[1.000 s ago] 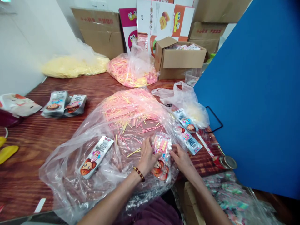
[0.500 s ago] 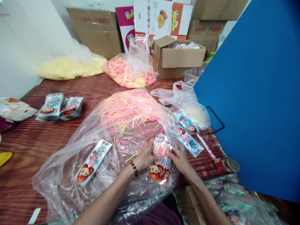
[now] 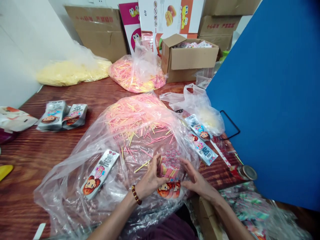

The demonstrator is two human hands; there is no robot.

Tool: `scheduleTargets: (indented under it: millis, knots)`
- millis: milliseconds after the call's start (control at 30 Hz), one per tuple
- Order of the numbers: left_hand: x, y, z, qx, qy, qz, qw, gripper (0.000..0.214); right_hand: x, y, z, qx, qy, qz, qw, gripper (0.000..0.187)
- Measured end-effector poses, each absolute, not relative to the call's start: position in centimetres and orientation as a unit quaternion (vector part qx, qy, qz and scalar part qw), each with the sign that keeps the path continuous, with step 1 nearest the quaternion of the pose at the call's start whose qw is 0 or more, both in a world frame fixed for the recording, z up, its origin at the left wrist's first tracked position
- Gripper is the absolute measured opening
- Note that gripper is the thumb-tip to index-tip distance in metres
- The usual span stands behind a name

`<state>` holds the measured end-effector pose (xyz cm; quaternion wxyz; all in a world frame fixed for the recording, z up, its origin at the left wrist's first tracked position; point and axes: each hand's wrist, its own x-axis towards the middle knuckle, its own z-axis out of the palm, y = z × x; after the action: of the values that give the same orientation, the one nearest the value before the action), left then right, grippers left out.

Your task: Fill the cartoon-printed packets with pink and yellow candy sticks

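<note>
In front of me, a small stack of clear-topped stick packets (image 3: 170,170) shows pink and yellow sticks inside and red-haired cartoon faces below. My left hand (image 3: 151,176) curves around the stack's left edge, thumb across the front. At the right edge is my right hand (image 3: 197,178), its fingers and thumb bent around the side. Under both lies a big clear plastic bag (image 3: 67,186) with a heap of loose pink and yellow sticks (image 3: 135,111). One silver printed packet (image 3: 100,173) rests on the bag to the left.
Two printed packets (image 3: 201,146) lie at right beside a knotted bag (image 3: 210,120). Stacked pouches (image 3: 53,115) sit at left. Behind are a tied bag of sticks (image 3: 137,75), a yellow-filled bag (image 3: 72,71) and an open carton (image 3: 192,60). A blue panel (image 3: 270,106) bounds the right, near a jar (image 3: 247,172).
The packets tilt differently, with their upper ends showing more. My left hand has shifted its hold on the left edge, and my right hand has spread along the right side. The view moved slightly.
</note>
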<state>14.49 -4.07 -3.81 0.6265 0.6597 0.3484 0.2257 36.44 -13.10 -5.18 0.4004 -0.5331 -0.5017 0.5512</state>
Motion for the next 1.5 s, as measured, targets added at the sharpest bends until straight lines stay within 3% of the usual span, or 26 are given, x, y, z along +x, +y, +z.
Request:
scheduleTargets:
  millis: [100,233,300,433,567,667,867,1133,1267,1367,1500]
  knots:
    - [14.0,-4.5,-3.8,0.682,0.354,0.217,0.601,0.083,35.3,-12.9,-4.7,-0.58,-0.52,0.509,0.367,0.088]
    - [14.0,-4.8,-2.8,0.689,0.311,0.254,0.604,0.073,33.0,-12.1,-4.0,-0.615,-0.552,0.406,0.39,0.059]
    - [14.1,-4.8,-2.2,0.69,0.303,0.272,0.598,0.071,32.5,-11.8,-3.8,-0.603,-0.576,0.365,0.415,0.053]
    - [14.1,-4.5,-1.7,0.703,0.331,0.263,0.572,0.089,33.0,-11.4,-4.1,-0.549,-0.64,0.332,0.423,0.059]
    - [14.0,-4.3,-3.0,0.726,0.33,0.235,0.556,0.103,33.7,-10.8,-5.5,-0.524,-0.651,0.361,0.415,0.08]
    - [14.3,-4.1,-3.8,0.746,0.307,0.239,0.54,0.108,33.7,-9.9,-6.5,-0.515,-0.707,0.284,0.394,0.08]
    - [14.7,-3.6,-2.5,0.718,0.328,0.267,0.553,0.089,33.2,-9.1,-5.9,-0.556,-0.711,0.214,0.374,0.058]
    - [14.7,-3.5,-3.9,0.722,0.302,0.242,0.573,0.108,34.7,-9.0,-5.5,-0.505,-0.786,0.17,0.312,0.085]
    - [15.1,-3.4,-3.5,0.711,0.302,0.26,0.58,0.115,34.5,-8.4,-6.1,-0.505,-0.777,0.172,0.333,0.074]
    - [15.1,-3.4,-3.0,0.707,0.303,0.282,0.574,0.105,34.0,-8.8,-6.8,-0.521,-0.765,0.159,0.345,0.065]
    - [15.3,-3.6,-3.4,0.677,0.319,0.266,0.608,0.094,33.6,-9.4,-8.2,-0.526,-0.774,0.14,0.323,0.067]
